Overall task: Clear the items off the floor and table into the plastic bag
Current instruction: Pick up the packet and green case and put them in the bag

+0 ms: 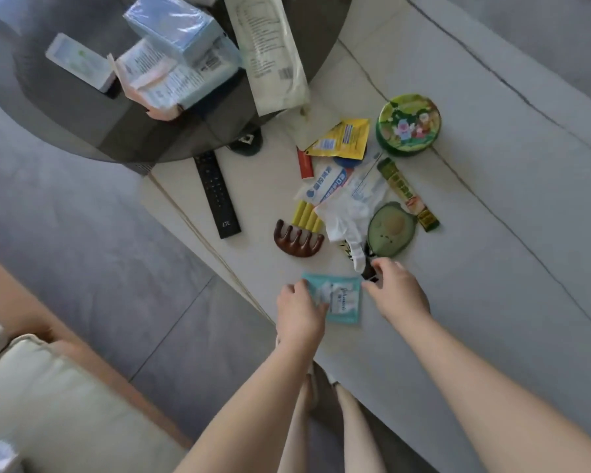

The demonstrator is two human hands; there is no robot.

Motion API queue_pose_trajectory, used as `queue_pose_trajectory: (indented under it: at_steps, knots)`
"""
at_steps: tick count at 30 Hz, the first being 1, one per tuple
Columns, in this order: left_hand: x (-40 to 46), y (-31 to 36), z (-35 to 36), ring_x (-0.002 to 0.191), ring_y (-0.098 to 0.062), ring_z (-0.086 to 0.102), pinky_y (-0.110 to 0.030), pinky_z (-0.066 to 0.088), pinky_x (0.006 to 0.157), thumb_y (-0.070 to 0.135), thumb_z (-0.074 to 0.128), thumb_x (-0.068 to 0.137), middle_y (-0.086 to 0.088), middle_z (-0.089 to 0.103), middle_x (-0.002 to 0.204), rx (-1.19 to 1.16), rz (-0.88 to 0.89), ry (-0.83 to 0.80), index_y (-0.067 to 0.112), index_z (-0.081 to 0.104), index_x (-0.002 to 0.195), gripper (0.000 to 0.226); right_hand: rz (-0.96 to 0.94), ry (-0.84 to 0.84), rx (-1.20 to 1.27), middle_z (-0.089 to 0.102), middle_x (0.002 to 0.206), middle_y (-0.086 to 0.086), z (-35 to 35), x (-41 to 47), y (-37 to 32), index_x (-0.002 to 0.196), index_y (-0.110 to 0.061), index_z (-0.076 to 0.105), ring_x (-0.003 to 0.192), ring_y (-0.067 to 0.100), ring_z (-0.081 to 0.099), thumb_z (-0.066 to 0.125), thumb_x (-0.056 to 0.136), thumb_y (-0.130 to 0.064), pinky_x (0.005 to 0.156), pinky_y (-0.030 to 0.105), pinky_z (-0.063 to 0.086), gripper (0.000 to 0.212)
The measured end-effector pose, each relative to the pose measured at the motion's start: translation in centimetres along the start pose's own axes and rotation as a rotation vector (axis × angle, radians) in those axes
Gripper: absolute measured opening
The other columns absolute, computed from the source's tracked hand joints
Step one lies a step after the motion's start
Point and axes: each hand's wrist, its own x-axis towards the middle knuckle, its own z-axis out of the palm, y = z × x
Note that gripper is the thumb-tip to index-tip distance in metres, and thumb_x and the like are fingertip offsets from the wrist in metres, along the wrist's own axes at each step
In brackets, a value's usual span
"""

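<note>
Left hand (pixel 299 310) pinches teal sachet (pixel 338 298) on white desk (pixel 492 285); right hand (pixel 394 291), just right of sachet, fingers curled on small dark item, unidentifiable. Beyond sachet: crumpled plastic bag (pixel 350 213), comb (pixel 297 238), remote (pixel 215 192), green tin (pixel 408 124). Step: gathering desk items. Next, likely: lift sachet, open bag.
</note>
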Motion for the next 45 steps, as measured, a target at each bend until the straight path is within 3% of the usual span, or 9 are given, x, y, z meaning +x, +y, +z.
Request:
queue_pose_trajectory:
  at_steps: [8, 13, 16, 21, 25, 28, 34, 40, 45]
  knots:
    - [2.4, 0.7, 1.4, 0.109, -0.02, 0.052, -0.032, 0.043, 0.086, 0.035, 0.069, 0.083, 0.001, 0.052, 0.117, -0.078, -0.081, 0.144, 0.023, 0.041, 0.124, 0.051, 0.052, 0.126, -0.032, 0.053, 0.116, 0.009, 1.5, 2.4, -1.8, 0.111, -0.014, 0.051, 0.107, 0.03, 0.053, 0.065, 0.087, -0.03, 0.072, 0.034, 0.043, 0.031]
    - [2.8, 0.1, 0.7, 0.093, -0.02, 0.058, -0.033, 0.05, 0.073, 0.029, 0.066, 0.085, -0.004, 0.057, 0.103, -0.163, -0.096, 0.028, 0.012, 0.056, 0.098, 0.023, 0.012, 0.006, -0.062, 0.061, 0.112, 0.009, 0.0, 2.0, -2.2, 0.115, -0.014, 0.047, 0.102, 0.03, 0.057, 0.064, 0.085, -0.033, 0.079, 0.036, 0.047, 0.039]
    - [2.3, -0.5, -0.5, 0.085, -0.019, 0.063, -0.039, 0.057, 0.072, 0.036, 0.068, 0.08, -0.004, 0.061, 0.098, -0.269, -0.125, 0.022, 0.015, 0.059, 0.089, 0.025, 0.029, -0.041, 0.017, 0.055, 0.114, 0.01, -1.5, 1.3, -2.3, 0.115, -0.013, 0.051, 0.097, 0.028, 0.052, 0.059, 0.085, -0.031, 0.078, 0.034, 0.044, 0.036]
    - [1.6, -0.9, -3.8, 0.089, -0.02, 0.063, -0.038, 0.059, 0.072, 0.04, 0.064, 0.085, -0.006, 0.059, 0.104, -0.345, -0.155, 0.09, 0.014, 0.061, 0.098, 0.03, 0.078, -0.099, 0.102, 0.056, 0.11, 0.011, -3.7, -0.5, -1.8, 0.112, -0.012, 0.054, 0.095, 0.028, 0.051, 0.058, 0.086, -0.03, 0.08, 0.034, 0.045, 0.033]
    - [2.4, 0.1, -6.4, 0.096, -0.023, 0.061, -0.035, 0.059, 0.072, 0.036, 0.061, 0.089, -0.007, 0.057, 0.108, -0.413, -0.167, 0.128, 0.015, 0.057, 0.102, 0.025, 0.06, -0.159, 0.26, 0.06, 0.089, -0.002, -5.2, -2.2, -1.4, 0.103, -0.017, 0.06, 0.084, 0.017, 0.053, 0.071, 0.08, -0.039, 0.061, 0.024, 0.04, 0.034]
    - [3.5, 1.5, -7.4, 0.098, -0.026, 0.06, -0.042, 0.058, 0.077, 0.036, 0.061, 0.088, -0.009, 0.055, 0.106, -0.375, -0.158, 0.151, 0.013, 0.058, 0.102, 0.027, 0.021, -0.109, 0.396, 0.06, 0.08, -0.005, -6.0, -2.5, -1.4, 0.095, -0.019, 0.062, 0.077, 0.015, 0.054, 0.069, 0.082, -0.039, 0.06, 0.021, 0.039, 0.025]
    - [6.7, 2.7, -6.6, 0.099, -0.03, 0.059, -0.044, 0.056, 0.084, 0.032, 0.066, 0.079, -0.009, 0.048, 0.106, -0.398, -0.201, 0.177, 0.006, 0.063, 0.108, 0.039, 0.093, 0.082, 0.291, 0.059, 0.111, 0.01, -5.1, 0.9, -0.9, 0.116, -0.011, 0.063, 0.106, 0.027, 0.053, 0.062, 0.088, -0.037, 0.082, 0.031, 0.042, 0.038]
    - [8.0, 2.6, -6.2, 0.096, -0.024, 0.051, -0.031, 0.05, 0.085, 0.021, 0.068, 0.085, -0.013, 0.042, 0.117, -0.424, -0.208, 0.237, 0.0, 0.054, 0.113, 0.037, 0.188, 0.148, 0.31, 0.059, 0.114, 0.013, -3.5, 4.6, -0.8, 0.11, -0.009, 0.054, 0.109, 0.03, 0.052, 0.069, 0.083, -0.03, 0.082, 0.033, 0.043, 0.038]
    - [8.5, 2.7, -5.8, 0.103, -0.03, 0.057, -0.036, 0.05, 0.085, 0.016, 0.077, 0.076, -0.015, 0.052, 0.116, -0.517, -0.252, 0.263, 0.002, 0.048, 0.113, 0.049, 0.362, 0.19, 0.26, 0.04, 0.132, 0.019, -3.9, 6.3, -1.3, 0.117, -0.005, 0.045, 0.121, 0.036, 0.042, 0.076, 0.077, -0.033, 0.088, 0.039, 0.044, 0.058]
